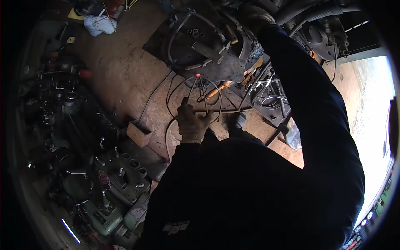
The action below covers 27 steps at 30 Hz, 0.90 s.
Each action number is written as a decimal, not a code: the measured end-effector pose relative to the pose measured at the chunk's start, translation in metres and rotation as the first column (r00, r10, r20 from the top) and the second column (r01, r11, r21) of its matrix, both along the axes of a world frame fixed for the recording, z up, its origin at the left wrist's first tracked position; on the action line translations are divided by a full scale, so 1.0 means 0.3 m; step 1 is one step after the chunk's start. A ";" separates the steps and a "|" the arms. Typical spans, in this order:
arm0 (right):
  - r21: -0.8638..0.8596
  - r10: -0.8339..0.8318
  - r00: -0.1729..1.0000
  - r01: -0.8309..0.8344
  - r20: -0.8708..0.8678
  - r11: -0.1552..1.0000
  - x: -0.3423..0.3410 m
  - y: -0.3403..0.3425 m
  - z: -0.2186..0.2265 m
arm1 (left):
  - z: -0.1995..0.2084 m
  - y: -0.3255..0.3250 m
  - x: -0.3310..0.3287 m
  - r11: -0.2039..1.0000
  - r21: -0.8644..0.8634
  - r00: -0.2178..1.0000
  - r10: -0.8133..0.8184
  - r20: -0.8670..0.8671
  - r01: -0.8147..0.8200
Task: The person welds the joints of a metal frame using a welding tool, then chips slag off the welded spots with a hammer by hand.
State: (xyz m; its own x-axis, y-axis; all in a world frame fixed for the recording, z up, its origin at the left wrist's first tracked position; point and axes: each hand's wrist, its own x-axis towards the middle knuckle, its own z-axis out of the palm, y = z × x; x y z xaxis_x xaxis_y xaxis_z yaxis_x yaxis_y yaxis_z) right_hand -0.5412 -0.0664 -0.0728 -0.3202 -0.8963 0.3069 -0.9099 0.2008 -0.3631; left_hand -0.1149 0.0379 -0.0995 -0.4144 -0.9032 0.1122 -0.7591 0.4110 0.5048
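Observation:
My left hand [192, 126], in a light work glove, grips the two legs of a thin bent metal rod [203, 92]. The legs meet in a point at the edge of the workbench plate [160, 46], and that tip glows red. Stretched far forward to the upper right is my right arm. My gloved right hand [257, 18] is in shadow near thick hoses [293, 10], its fingers hidden. On the dark plate lie a large metal ring [171, 41], a heavy block like a hammer head [207, 52] and several small rings [195, 31].
Beside the plate's near edge is an orange-handled tool [213, 92]. Wire parts [266, 89] lie to its right. A brick-like block [138, 134] rests on the floor, with a cable running past it. Green machinery with levers [106, 204] fills the left side. Bright daylight enters at right.

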 end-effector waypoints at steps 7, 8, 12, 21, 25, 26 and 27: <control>0.111 -0.168 0.986 0.169 -0.015 0.979 0.057 0.062 0.091 | -0.075 0.012 0.059 0.993 0.118 0.995 0.031 -0.093 -0.020; 0.113 -0.168 0.986 0.169 -0.020 0.979 0.049 0.053 0.070 | -0.079 0.013 0.056 0.992 0.125 0.995 0.040 -0.089 -0.029; 0.051 -0.078 0.462 0.261 -0.883 0.964 -0.152 0.074 -0.142 | -0.127 -0.011 0.040 0.987 0.156 0.996 -0.010 -0.093 0.024; -0.036 -0.477 0.847 0.482 -0.234 0.875 0.074 0.070 0.196 | -0.141 -0.043 0.112 0.987 0.086 0.979 -0.120 -0.165 0.136; 0.019 -0.474 0.854 0.489 -0.216 0.872 0.026 0.070 0.259 | -0.164 -0.063 0.127 0.965 0.160 0.971 -0.186 -0.151 0.210; 0.014 -0.517 0.840 0.526 -0.165 0.850 0.016 0.059 0.249 | -0.163 -0.066 0.138 0.967 0.160 0.973 -0.172 -0.155 0.197; 0.063 -0.516 0.843 0.530 -0.152 0.846 0.010 0.056 0.248 | -0.153 -0.075 0.145 0.959 0.183 0.972 -0.190 -0.142 0.214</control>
State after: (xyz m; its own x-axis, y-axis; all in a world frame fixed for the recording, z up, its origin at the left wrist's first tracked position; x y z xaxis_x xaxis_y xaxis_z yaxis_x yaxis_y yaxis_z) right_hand -0.5381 -0.0497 0.0016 -0.7150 -0.6339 0.2950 -0.6954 0.6882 -0.2069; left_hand -0.0714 0.0153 -0.1453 -0.5845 -0.8114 0.0026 -0.5981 0.4330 0.6744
